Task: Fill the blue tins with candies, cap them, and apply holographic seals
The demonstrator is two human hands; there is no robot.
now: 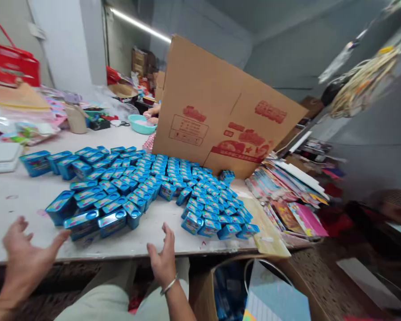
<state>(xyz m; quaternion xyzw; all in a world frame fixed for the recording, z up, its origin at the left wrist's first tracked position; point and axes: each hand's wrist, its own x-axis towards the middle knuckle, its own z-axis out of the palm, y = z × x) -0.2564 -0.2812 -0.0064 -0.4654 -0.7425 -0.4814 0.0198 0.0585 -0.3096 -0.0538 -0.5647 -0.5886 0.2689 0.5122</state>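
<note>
Many small blue boxes [113, 221] with colourful tops stand in uneven rows across the white table. My left hand [30, 249] is at the table's front left, fingers spread, its thumb pointing toward the nearest blue boxes; it holds nothing. At the front edge, my right hand [163, 254], with a metal bangle on the wrist, is raised with thumb and fingers apart. It is also free of any object and sits in front of the gap between two groups of boxes. Neither hand appears to grip a box.
A large cardboard box [220, 102] stands tilted behind the blue boxes. Stacked printed sheets [287, 191] lie at right. Below the table edge is an open carton [203, 290] with blue contents. Another person's hands [152, 116] are over a turquoise bowl [142, 127]. Scissors [122, 123] lie nearby.
</note>
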